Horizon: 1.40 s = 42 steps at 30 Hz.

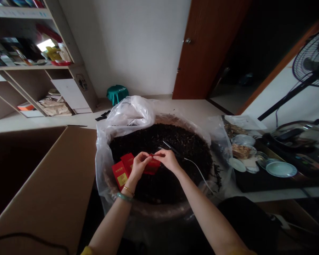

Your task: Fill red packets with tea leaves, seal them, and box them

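A large round container, lined with clear plastic [102, 166], holds dark loose leaf-like material [180, 141]. Over it, my left hand [138, 165] and my right hand [168, 159] meet, both with thumb and fingers pinched at the top edge of a red packet [152, 166]. Fingers cover part of that edge. Beside my left hand, more red packets [120, 173] with gold print lie on the leaves. Just beyond my right hand rests a dark, two-armed tongs-like tool [172, 148] with a white cord [200, 170] trailing right.
An open cardboard box [77, 166] stands on the left. To the right, a low table [255, 187] carries dishes [281, 169], a clear container [240, 150] and a glass-lidded pot [300, 134]. A teal-covered stool or bin [117, 94] is near the wall; a fan [312, 60] stands far right.
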### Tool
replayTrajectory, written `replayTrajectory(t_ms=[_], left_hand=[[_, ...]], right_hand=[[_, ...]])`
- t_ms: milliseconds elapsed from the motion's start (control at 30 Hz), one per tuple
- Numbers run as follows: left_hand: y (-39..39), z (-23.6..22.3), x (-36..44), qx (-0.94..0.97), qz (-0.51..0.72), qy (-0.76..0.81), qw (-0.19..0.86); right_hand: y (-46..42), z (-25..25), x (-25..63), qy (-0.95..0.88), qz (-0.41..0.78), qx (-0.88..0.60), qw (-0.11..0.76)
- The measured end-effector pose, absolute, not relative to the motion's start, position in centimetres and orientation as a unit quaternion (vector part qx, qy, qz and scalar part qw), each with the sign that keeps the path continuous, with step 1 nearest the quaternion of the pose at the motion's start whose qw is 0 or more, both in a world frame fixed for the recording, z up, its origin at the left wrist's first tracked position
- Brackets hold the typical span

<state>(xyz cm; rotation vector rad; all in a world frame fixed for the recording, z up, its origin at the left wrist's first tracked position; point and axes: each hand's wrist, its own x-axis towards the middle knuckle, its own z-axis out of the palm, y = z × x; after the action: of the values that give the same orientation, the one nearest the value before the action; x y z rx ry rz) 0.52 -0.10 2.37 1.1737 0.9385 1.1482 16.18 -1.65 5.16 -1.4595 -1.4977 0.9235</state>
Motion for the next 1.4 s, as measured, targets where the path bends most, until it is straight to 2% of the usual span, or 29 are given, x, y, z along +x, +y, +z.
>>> replayTrajectory(t_ms=[100,233,433,633,900,1133,1400], left_hand=[[-0.3,2.5,0.7,0.542,0.450,0.395,0.589],[-0.5,2.3,0.8,0.622,0.382,0.447,0.518],[-0.6,2.0,0.7,0.659,0.371,0.430,0.494],[-0.9,2.1,0.7,0.669,0.343,0.422,0.507],[-1.0,2.4,0.9,0.634,0.414,0.391,0.523],[-0.7,2.2,0.9,0.597,0.487,0.390,0.504],[-0.1,1.9,0.7,0.563,0.507,0.401,0.515]], right_hand=[[-1.5,5.1,16.3,-0.582,0.373,-0.572,0.442],[-1.8,5.3,16.4,-0.584,0.357,-0.553,0.475],[-2.0,5.6,16.3,-0.677,0.285,-0.529,0.425],[-1.7,5.3,16.0,-0.687,0.292,-0.495,0.445],[-1.9,5.2,16.3,-0.637,0.333,-0.541,0.437],[-1.7,4.3,15.9,-0.553,0.379,-0.533,0.517],[-1.8,4.3,15.2,-0.547,0.395,-0.537,0.507]])
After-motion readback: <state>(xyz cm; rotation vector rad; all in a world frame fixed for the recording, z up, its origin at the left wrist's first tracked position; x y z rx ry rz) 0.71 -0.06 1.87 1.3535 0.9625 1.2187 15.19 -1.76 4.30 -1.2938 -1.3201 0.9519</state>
